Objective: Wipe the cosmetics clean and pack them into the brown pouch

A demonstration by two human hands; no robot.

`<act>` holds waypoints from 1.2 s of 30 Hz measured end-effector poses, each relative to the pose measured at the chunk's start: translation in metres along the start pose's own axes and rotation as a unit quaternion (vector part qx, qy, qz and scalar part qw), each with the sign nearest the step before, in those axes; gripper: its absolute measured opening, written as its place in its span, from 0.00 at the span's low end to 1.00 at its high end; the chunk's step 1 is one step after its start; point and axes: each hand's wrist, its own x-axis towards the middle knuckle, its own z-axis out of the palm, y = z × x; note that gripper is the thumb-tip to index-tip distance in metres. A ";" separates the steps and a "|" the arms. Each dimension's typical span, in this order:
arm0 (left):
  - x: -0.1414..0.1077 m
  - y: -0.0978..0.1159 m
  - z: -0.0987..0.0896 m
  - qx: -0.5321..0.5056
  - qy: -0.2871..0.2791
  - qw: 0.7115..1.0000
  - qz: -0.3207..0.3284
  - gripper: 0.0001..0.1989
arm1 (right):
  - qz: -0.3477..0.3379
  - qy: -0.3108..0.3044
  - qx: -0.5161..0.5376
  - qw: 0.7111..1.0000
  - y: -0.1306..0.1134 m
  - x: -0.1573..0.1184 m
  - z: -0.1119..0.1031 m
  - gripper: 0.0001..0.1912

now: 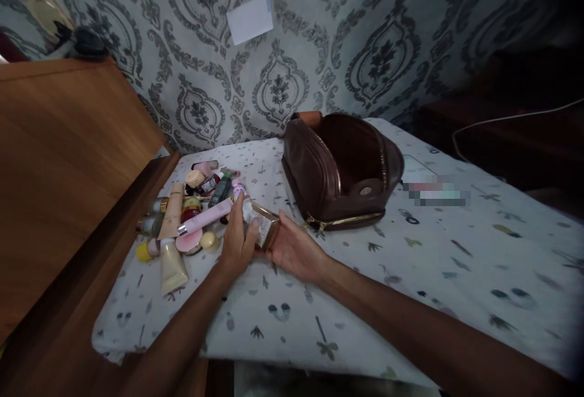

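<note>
Between my two hands is a small gold-edged glittery box (270,219), tilted above the patterned white cloth (283,300). My left hand (238,242) grips its left side, thumb across the front. Fingers of my right hand (296,250) close around its right side and underside. Just left of my left hand lies a pile of cosmetics: a pink tube (207,216), a beige tube (172,211), a cream tube (173,268), a pink round compact (189,241) and several small bottles. Behind my right hand stands a brown toiletry bag (342,172), its zipped top gaping.
To the right of the bag lies a blurred flat item (435,193) on the cloth. A wooden cabinet (59,184) borders the left side. Patterned wallpaper with a white switch plate (250,19) rises behind. A pale cable (511,118) runs at the right.
</note>
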 end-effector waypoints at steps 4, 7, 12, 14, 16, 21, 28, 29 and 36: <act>-0.004 -0.004 0.002 0.026 -0.033 0.997 0.060 0.30 | 0.000 -0.005 -0.004 1.000 0.002 0.002 -0.002 0.20; -0.007 -0.001 0.003 0.034 -0.042 0.992 0.111 0.29 | 0.011 0.007 -0.012 1.000 0.001 0.001 -0.002 0.20; -0.010 0.012 0.003 0.034 -0.081 0.977 0.194 0.28 | 0.025 0.039 -0.025 0.999 -0.004 0.001 -0.005 0.22; -0.011 0.014 0.003 0.042 -0.089 0.965 0.241 0.25 | 0.018 0.045 -0.030 0.998 -0.005 0.002 -0.007 0.24; -0.011 0.014 0.004 0.057 -0.090 0.958 0.267 0.22 | 0.008 0.054 -0.032 0.998 -0.006 0.003 -0.008 0.25; -0.006 0.008 0.001 0.099 -0.043 0.964 0.241 0.18 | -0.005 0.041 -0.001 0.999 -0.012 0.003 -0.002 0.28; 0.001 0.005 -0.010 0.061 0.017 0.997 0.043 0.16 | -0.002 0.018 0.008 1.000 -0.012 0.001 -0.002 0.23; 0.001 0.006 -0.011 0.054 0.021 0.998 0.013 0.15 | 0.002 0.021 0.013 1.000 -0.011 0.001 -0.003 0.23; 0.002 0.015 -0.009 -0.018 0.035 0.997 -0.062 0.12 | -0.003 0.051 0.050 0.997 -0.017 0.000 -0.007 0.20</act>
